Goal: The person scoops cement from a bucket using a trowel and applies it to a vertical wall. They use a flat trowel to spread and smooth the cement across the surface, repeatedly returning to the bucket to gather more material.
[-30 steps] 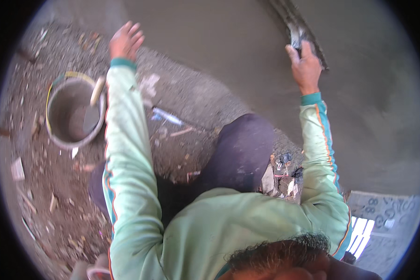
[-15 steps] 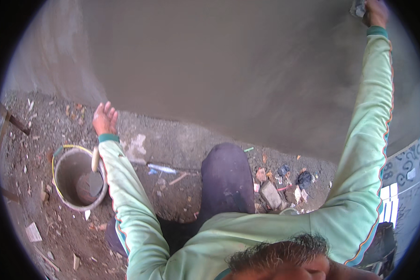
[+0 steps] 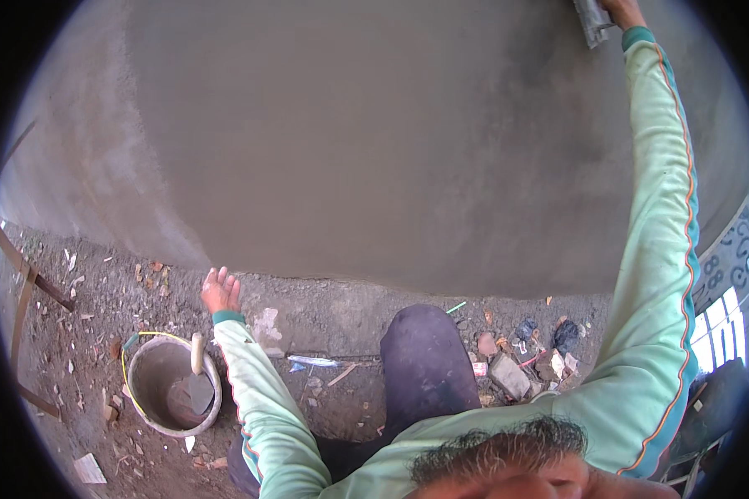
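At the upper right, my right hand (image 3: 626, 12) is closed on a plastering trowel (image 3: 593, 22) with a long flat metal blade. That arm is stretched far out, and the blade lies against the grey plastered wall (image 3: 324, 150). The top of the hand is cut off by the picture's edge. My left hand (image 3: 221, 289) is open and holds nothing, its fingers slightly spread near the foot of the wall. I cannot tell whether its fingertips touch the wall. Below it stands a bucket (image 3: 215, 409) with a wooden-handled pointing trowel (image 3: 197, 354) leaning inside.
My bent knee (image 3: 429, 358) is close to the wall's foot. Broken bricks (image 3: 508, 376) and dark crumpled plastic (image 3: 565, 335) lie right of it. Wooden strips (image 3: 25, 308) stand at the far left. Chips and scraps litter the soil.
My right hand has moved the plastering trowel leftward, and more of its blade shows. The view has shifted, so the bucket, the knee and my left hand appear lower and further right.
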Demonstrator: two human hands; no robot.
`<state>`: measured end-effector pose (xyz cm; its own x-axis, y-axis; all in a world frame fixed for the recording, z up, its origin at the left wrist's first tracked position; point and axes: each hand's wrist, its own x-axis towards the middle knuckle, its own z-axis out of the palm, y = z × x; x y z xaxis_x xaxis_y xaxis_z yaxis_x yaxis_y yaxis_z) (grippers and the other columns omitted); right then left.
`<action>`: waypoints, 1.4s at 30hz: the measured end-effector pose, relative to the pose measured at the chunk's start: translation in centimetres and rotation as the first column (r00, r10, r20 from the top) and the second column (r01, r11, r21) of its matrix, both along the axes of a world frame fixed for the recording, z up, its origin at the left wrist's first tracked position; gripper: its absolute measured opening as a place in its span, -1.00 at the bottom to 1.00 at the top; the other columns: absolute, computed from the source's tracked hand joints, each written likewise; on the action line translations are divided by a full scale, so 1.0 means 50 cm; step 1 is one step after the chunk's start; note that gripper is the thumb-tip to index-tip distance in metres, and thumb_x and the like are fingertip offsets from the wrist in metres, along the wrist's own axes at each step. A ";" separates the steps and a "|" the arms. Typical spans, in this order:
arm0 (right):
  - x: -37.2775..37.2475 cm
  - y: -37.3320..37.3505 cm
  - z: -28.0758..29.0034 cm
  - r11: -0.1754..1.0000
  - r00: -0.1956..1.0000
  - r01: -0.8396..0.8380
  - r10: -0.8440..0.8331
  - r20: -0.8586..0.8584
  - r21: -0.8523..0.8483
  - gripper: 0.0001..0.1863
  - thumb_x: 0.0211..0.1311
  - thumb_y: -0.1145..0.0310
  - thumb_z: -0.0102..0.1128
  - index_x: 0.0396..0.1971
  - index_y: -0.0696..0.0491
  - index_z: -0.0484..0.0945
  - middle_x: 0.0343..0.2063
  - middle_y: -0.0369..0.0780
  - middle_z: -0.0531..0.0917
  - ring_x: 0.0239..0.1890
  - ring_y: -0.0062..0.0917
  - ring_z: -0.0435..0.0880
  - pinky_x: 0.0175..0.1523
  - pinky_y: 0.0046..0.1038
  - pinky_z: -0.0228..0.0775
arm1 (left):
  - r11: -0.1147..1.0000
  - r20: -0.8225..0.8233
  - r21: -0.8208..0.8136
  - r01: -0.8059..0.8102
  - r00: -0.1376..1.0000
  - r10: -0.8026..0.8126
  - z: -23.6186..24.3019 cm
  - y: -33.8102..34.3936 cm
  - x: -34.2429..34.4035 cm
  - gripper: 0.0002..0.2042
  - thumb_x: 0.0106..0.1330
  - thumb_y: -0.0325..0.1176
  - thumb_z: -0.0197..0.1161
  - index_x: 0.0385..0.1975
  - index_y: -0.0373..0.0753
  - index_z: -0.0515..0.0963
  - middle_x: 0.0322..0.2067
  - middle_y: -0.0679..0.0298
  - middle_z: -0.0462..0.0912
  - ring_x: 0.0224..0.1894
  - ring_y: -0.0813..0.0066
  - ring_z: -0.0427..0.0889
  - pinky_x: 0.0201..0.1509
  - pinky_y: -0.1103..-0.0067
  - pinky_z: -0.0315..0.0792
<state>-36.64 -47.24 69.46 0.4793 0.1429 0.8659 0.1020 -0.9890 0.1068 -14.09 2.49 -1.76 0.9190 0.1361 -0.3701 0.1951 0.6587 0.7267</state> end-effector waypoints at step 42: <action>0.143 0.170 -0.496 0.961 0.997 -0.011 0.030 0.066 -0.276 -0.62 0.26 0.29 0.21 -0.04 0.25 0.62 -0.15 0.04 0.72 -0.06 -0.09 0.72 -0.03 -0.31 0.56 | 0.996 0.002 0.093 0.001 1.000 -0.001 0.045 -0.087 -0.046 -0.47 0.43 -0.16 0.22 0.32 -0.26 0.34 0.25 0.08 0.44 -0.07 0.23 0.59 -0.08 0.38 0.59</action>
